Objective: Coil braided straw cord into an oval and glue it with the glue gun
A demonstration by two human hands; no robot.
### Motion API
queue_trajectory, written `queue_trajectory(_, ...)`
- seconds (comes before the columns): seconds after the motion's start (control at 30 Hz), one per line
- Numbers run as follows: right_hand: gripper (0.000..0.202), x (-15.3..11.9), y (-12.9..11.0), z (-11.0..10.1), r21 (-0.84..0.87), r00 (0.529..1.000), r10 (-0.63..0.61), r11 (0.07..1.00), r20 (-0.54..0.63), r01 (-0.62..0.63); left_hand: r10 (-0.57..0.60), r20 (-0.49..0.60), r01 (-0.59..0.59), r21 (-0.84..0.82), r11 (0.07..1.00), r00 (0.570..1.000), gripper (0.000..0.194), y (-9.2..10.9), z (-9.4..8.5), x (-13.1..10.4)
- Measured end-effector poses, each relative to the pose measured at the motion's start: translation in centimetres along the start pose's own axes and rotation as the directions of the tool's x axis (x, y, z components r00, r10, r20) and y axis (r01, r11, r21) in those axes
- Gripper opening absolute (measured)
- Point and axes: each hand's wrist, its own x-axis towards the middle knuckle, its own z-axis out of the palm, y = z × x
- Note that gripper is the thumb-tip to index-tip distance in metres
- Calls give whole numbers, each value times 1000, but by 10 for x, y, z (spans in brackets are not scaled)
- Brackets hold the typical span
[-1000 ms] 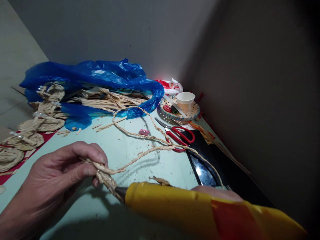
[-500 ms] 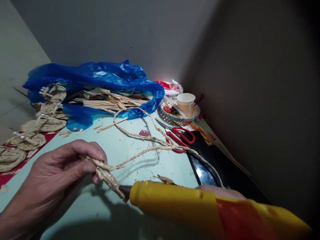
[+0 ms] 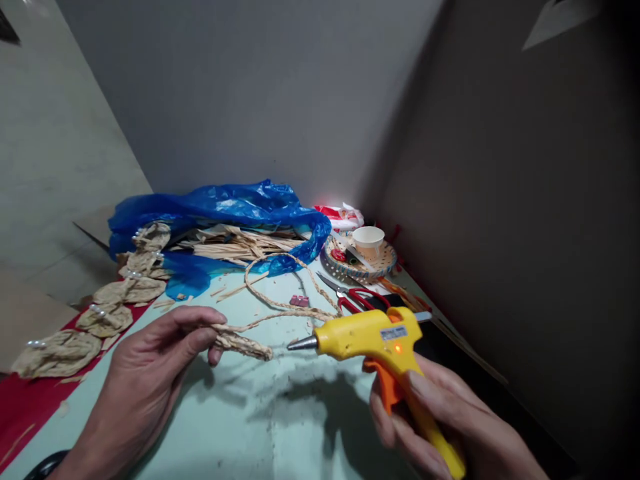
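My left hand [image 3: 165, 363] pinches a coiled piece of braided straw [image 3: 245, 345] between thumb and fingers. From that piece a thin straw braid [image 3: 270, 317] runs right and loops over the table. My right hand [image 3: 440, 413] is wrapped round the handle of a yellow glue gun [image 3: 360, 333], fingers at its orange trigger. The gun's metal nozzle points left, a short gap away from the end of the straw piece. A small orange light glows on its side.
Behind lies a blue plastic bag [image 3: 225, 200] of straw strips [image 3: 235, 245]. Red-handled scissors [image 3: 357, 297], a pink clip [image 3: 300, 301] and a woven tray [image 3: 385, 263] holding a paper cup [image 3: 369, 240] are right of it. Straw pieces with beads [image 3: 107, 320] line the left.
The glue gun has drawn back right from the straw piece and turned, its side and handle now showing. My right hand has come into fuller view. The whole view has tilted up.
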Motion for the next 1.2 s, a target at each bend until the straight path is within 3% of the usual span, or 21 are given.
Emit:
queue_trajectory(0.07,58,9,2,2,11,996,0,1000,92,-1,63,-12,-62,33,997,998,18,2,-2,-1)
queue_trajectory(0.2,61,16,19,6,63,988,82,994,129,-91,137,-1,-136,130,982,991,11,7,-6,-4)
queue_trajectory(0.4,41,10,34,19,146,968,252,958,-2,-249,120,40,-124,140,982,992,15,5,-5,-7)
queue_trajectory(0.47,47,10,31,20,-5,947,320,947,-24,-320,91,59,-98,144,985,994,16,3,-5,-10)
queue_trajectory(0.53,56,11,24,20,-317,943,331,891,-40,-326,69,71,-79,151,985,995,17,0,-6,-13)
queue_trajectory(0.57,58,12,21,19,-503,960,275,822,-60,-267,54,78,-66,153,986,995,18,0,-6,-14)
queue_trajectory(0.63,62,11,13,17,-817,991,117,563,-72,-126,9,99,-23,138,990,995,21,-2,-6,-16)
queue_trajectory(0.7,60,10,5,16,-963,999,-25,267,-37,-29,-51,132,37,106,994,990,25,-2,-5,-18)
queue_trajectory(0.73,58,9,1,16,-983,996,-86,184,-13,3,-75,147,62,90,994,986,26,-2,-3,-19)
queue_trajectory(0.8,48,10,-9,19,-984,957,-277,127,86,125,-105,188,94,69,993,977,27,-2,1,-20)
queue_trajectory(0.87,28,16,-17,25,-948,818,-525,62,235,312,-126,226,113,69,991,966,28,-4,3,-22)
queue_trajectory(0.9,17,20,-20,29,-918,742,-591,8,316,397,-128,244,114,71,991,961,27,-6,2,-22)
queue_trajectory(0.93,17,26,-21,32,-884,695,-607,-29,386,466,-127,260,111,75,991,957,26,-8,1,-22)
queue_trajectory(1.0,26,36,-20,37,-829,696,-540,-6,474,560,-127,304,101,99,990,944,22,-15,-3,-22)
queue_trajectory(1.1,36,46,-11,38,-785,698,-497,52,515,617,-173,367,117,170,978,914,24,-21,-8,-25)
queue_trajectory(1.13,37,47,-8,37,-775,684,-515,58,517,630,-213,346,149,204,968,914,24,-20,-8,-27)
queue_trajectory(1.2,36,45,-4,36,-758,655,-552,62,515,649,-265,193,216,239,947,945,19,-16,-3,-32)
